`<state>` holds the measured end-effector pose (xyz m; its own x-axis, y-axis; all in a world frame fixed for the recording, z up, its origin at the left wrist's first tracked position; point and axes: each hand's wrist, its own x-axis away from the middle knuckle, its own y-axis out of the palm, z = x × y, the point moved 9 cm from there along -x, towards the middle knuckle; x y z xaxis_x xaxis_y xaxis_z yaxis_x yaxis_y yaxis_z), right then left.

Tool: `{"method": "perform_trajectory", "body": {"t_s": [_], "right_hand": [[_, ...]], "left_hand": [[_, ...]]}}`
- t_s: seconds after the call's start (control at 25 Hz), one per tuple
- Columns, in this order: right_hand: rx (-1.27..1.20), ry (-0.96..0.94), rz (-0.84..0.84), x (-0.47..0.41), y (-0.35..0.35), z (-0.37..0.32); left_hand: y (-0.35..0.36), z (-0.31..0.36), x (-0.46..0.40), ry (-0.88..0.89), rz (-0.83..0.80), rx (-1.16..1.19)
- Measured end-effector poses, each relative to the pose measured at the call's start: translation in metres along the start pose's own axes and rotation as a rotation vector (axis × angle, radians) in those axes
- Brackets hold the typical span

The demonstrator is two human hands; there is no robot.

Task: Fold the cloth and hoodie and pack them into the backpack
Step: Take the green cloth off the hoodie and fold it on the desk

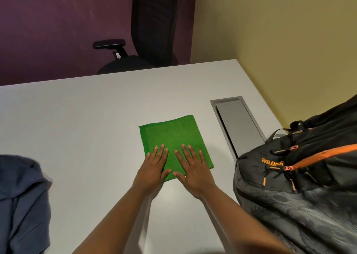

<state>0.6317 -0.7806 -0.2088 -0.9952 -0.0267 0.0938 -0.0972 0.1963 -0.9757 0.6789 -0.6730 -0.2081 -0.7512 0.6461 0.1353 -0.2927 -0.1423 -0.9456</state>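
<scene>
- The green cloth (172,137) lies folded into a neat rectangle near the middle of the white table (77,128), flat on the surface.
- Both hands are down on its near end, side by side, palms flat.
- The left hand (155,166) presses the near-left part of the cloth, fingers straight and spread, gripping nothing; its heel sits over the cloth's near edge.
- The right hand (193,168) presses the near-right part, fingers likewise straight and fanned out, nothing curled round the fabric.
- The thumbs nearly meet over the cloth's near edge, a narrow strip of green showing between them.
- The far half of the cloth stretches away beyond the fingertips, uncovered.
- Off to the right, the black backpack (301,186) with orange trim stands on the table, near the right hand yet apart from the cloth.
- Between cloth and backpack runs a grey cable hatch (236,121) set into the tabletop.
- At the far left edge, the blue-grey hoodie (23,201) lies in a loose heap, well apart from both hands.
- Behind the table stands a black office chair (148,31).
</scene>
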Motion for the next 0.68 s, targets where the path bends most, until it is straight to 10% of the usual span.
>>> {"method": "perform_trajectory", "body": {"t_s": [0.56,0.68], "right_hand": [[0.187,0.204,-0.259,-0.062,-0.043,0.112],[0.171,0.291,-0.058,-0.063,-0.073,0.118]], "left_hand": [[-0.024,0.077,-0.070,0.263,0.084,0.009],[-0.023,0.080,-0.072,0.191,0.043,0.026]]}}
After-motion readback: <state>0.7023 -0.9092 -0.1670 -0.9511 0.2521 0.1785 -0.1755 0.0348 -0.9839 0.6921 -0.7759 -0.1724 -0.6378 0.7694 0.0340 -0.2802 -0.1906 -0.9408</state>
